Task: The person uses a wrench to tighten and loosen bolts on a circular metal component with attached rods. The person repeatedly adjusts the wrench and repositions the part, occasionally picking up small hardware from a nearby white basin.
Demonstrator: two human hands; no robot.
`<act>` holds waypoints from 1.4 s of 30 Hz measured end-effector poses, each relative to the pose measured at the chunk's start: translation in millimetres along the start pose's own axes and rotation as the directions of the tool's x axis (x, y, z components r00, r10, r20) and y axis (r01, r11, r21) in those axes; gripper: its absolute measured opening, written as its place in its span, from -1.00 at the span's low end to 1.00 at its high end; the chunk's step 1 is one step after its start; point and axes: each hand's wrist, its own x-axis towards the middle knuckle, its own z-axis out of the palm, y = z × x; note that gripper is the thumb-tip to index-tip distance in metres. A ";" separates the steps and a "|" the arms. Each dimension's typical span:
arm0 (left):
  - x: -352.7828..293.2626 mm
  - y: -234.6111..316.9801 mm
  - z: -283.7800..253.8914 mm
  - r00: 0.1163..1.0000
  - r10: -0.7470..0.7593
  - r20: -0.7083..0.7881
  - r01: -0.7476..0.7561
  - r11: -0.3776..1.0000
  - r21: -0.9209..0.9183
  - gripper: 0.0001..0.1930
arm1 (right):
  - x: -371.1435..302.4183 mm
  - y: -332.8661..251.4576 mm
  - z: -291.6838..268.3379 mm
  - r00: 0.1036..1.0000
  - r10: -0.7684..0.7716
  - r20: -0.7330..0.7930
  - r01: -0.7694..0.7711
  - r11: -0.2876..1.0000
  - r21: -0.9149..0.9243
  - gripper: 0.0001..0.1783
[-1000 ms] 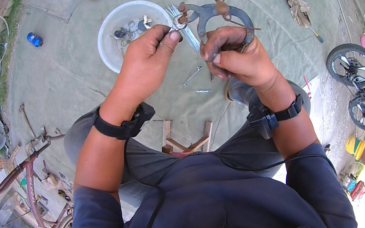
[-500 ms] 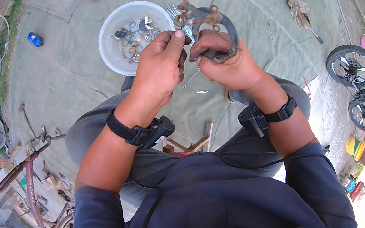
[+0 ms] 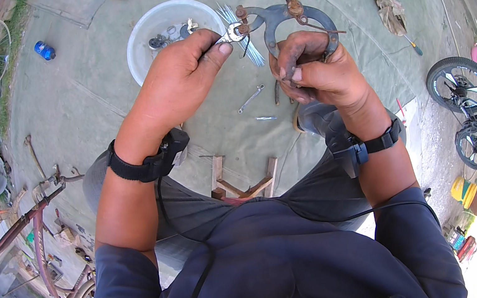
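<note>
A rusty bicycle brake caliper [image 3: 276, 15] with two curved dark arms is held up in front of me. My right hand [image 3: 326, 68] is closed on the lower end of its arms. Pinched between the thumb and fingers of my left hand [image 3: 180, 83] is a silver wrench [image 3: 233, 33]. The wrench's jaw sits at the rusty bolt [image 3: 241, 14] on the caliper's left end; its handle is hidden in my palm. Behind my left hand, a white basin [image 3: 134, 56] contains small metal parts.
A bundle of thin metal spokes [image 3: 253, 53] lies beside the basin. Another wrench [image 3: 251, 99] rests on the green ground sheet [image 3: 93, 91]. A wooden stand [image 3: 265, 179] is between my legs. An old bicycle frame [image 3: 41, 245] is at left; a small-wheeled bike [image 3: 465, 111] at right.
The caliper has turned and its arms now spread sideways. My left hand has shifted left and down, uncovering the wrench's jaw. My right hand has moved slightly right.
</note>
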 end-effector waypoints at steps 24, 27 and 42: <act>-8.3 20.0 47.0 0.916 -0.391 0.089 0.324 0.588 -0.741 -0.73 | 3.7 14.0 13.3 0.953 -0.302 0.003 0.214 0.668 -0.713 -0.83; -9.8 26.7 49.6 0.885 -0.445 0.136 0.358 0.466 -0.809 -0.75 | 6.0 19.1 13.0 0.931 -0.363 0.046 0.273 0.603 -0.749 -0.84; -12.9 15.1 37.8 0.946 -0.321 0.043 0.297 0.805 -0.514 -0.73 | 7.0 14.5 8.8 0.936 -0.312 -0.162 0.149 0.769 -0.621 -0.87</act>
